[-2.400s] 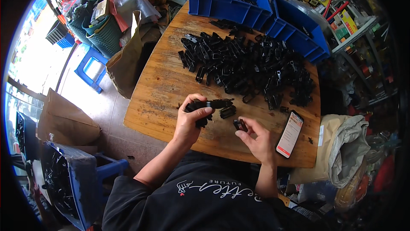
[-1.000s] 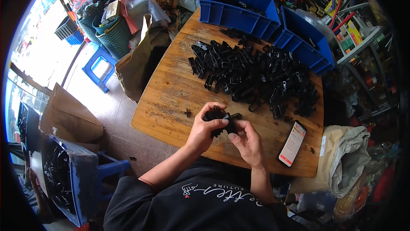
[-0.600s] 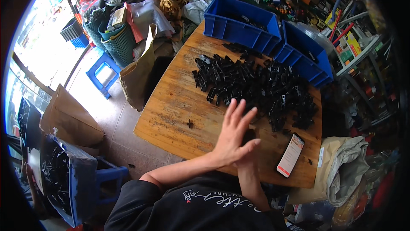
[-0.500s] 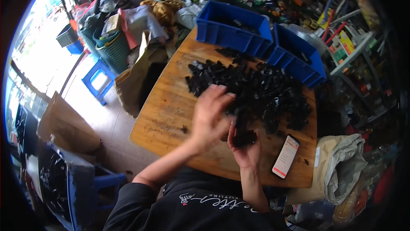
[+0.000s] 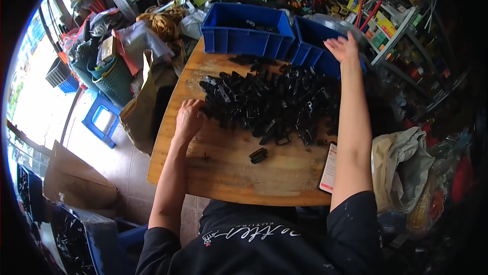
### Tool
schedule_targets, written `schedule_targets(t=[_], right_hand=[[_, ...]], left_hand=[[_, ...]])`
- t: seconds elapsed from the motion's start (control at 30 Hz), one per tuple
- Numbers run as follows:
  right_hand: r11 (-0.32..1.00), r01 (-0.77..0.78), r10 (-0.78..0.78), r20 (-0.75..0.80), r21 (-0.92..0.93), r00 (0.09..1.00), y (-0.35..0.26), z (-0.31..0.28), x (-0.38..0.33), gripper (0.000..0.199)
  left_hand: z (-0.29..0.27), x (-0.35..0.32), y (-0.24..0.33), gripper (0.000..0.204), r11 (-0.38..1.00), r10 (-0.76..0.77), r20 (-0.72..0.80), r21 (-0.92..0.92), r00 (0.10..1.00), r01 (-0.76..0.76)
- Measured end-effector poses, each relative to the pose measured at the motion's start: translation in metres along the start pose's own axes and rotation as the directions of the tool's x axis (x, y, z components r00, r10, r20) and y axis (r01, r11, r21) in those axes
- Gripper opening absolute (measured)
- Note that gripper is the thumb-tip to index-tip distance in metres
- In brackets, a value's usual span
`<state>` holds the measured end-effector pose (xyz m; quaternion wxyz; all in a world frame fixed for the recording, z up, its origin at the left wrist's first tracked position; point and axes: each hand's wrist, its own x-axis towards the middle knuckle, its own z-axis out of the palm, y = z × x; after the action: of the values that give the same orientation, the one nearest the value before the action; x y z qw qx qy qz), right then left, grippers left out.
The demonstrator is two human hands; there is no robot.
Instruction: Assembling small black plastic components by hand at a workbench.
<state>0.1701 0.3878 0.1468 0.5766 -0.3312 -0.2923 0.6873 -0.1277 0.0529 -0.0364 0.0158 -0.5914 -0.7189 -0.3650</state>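
Note:
A heap of small black plastic parts [image 5: 264, 97] covers the far middle of the wooden table [image 5: 229, 176]. At the heap's left edge rests my left hand [image 5: 189, 118], fingers curled in; what they hold, if anything, is hidden. My right arm reaches far forward, and my right hand [image 5: 343, 49] is over the right blue bin [image 5: 320, 61] with its fingers apart and nothing visible in them. Apart from the heap, one black plastic part [image 5: 258, 155] lies alone near the table's front.
Another blue bin [image 5: 246, 38] with black parts inside stands at the table's back left. Partly behind my right forearm lies a phone [image 5: 328, 170] with a lit screen. A paper sack [image 5: 394, 168] stands right of the table, a blue stool [image 5: 103, 121] to its left.
My hands, close together over the table's front before, are now apart. The right swung forward to the right bin, the left moved to the heap's left edge. The view also shifted.

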Motion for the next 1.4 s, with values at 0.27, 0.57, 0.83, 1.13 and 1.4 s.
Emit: schedule_targets(t=[0.27,0.57,0.83,1.13,1.4], right_hand=[[-0.172,0.929,0.274,0.890,-0.327,0.364,0.143,-0.056,-0.214,0.022],[0.415,0.491,0.221,0.609,-0.766,0.762,0.135,-0.079,-0.231,0.021],[0.689,0.206,0.077,0.354,-0.694,0.932,0.075,-0.058,-0.161,0.017],[0.286,0.764,-0.025,0.793,-0.578,0.609,0.054,-0.026,-0.191,0.020],[-0.044,0.664,-0.018,0.665,-0.747,0.747,0.142,-0.123,-0.282,0.015]], left_hand=[[-0.019,-0.008,-0.010,0.027,1.000,-0.022,0.126,0.020,0.992,0.020],[-0.047,-0.017,0.025,0.029,0.739,-0.045,0.339,-0.621,0.940,0.260],[-0.037,-0.055,0.070,0.025,0.327,-0.130,0.518,-0.783,0.846,0.530],[-0.024,-0.075,0.087,0.028,0.022,-0.209,0.515,-0.848,0.831,0.530],[-0.013,-0.074,0.102,0.025,-0.044,-0.186,0.568,-0.820,0.802,0.570]])
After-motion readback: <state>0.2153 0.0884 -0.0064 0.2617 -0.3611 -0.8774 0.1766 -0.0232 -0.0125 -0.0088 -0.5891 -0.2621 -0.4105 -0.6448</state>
